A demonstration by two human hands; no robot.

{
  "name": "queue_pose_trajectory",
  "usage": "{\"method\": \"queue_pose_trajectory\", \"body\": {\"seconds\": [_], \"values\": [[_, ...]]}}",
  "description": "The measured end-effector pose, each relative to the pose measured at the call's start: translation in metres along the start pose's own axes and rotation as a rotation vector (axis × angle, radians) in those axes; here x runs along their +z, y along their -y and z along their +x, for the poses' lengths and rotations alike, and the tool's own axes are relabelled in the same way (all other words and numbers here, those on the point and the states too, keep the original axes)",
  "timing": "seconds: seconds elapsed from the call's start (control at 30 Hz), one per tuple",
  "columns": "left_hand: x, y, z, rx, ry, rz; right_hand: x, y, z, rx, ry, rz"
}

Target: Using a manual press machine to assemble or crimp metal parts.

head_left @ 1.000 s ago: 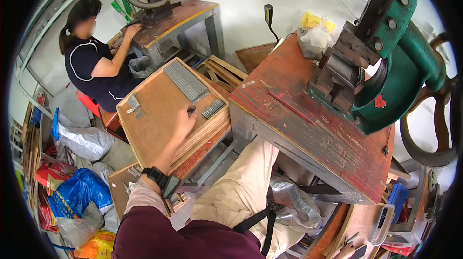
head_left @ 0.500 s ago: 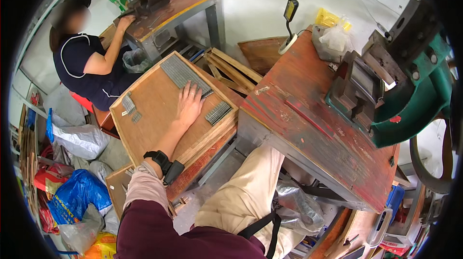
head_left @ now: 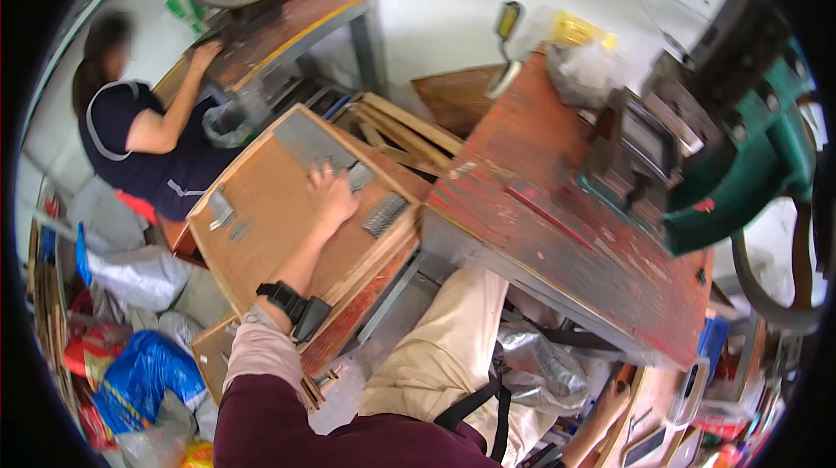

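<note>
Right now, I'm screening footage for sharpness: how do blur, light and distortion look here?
Head view: blur, probably from camera motion, softens the left hand, small grey metal pieces and green press; head view: bright light, with highlights on the clear plastic bag; head view: fisheye distortion, black at the corners.

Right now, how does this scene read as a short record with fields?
Left hand: at grey metal pieces in a wooden tray; grip unclear
Right hand: low at right, beside a light wooden surface; grip unclear
Machine: green press on a red-topped table
Co-worker: seated, far left
Bags: blue bag, white bag, lower left
</note>
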State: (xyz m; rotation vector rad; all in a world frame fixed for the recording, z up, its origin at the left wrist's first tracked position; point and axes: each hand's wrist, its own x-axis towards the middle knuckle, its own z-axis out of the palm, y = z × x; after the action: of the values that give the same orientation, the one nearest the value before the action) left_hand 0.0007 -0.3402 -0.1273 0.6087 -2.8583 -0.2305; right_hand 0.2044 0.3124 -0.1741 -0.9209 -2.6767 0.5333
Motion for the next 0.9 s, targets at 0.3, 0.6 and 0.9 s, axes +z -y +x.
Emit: {"method": "queue_pose_trajectory", "body": {"seconds": [0.3,0.6,0.9], "values": [[-0.005,0.004,-0.003,0.292,0.119,-0.170,-0.004,0.046,0.006,-0.050,-0.005,-0.073],[-0.069,0.014,-0.004,0.003,0.602,-0.870,-0.050,0.048,0.030,-0.137,0.122,0.089],[-0.169,-0.174,-0.062,0.735,0.788,-0.706,-0.110,0.193,0.003,-0.537,0.056,0.669]]}}
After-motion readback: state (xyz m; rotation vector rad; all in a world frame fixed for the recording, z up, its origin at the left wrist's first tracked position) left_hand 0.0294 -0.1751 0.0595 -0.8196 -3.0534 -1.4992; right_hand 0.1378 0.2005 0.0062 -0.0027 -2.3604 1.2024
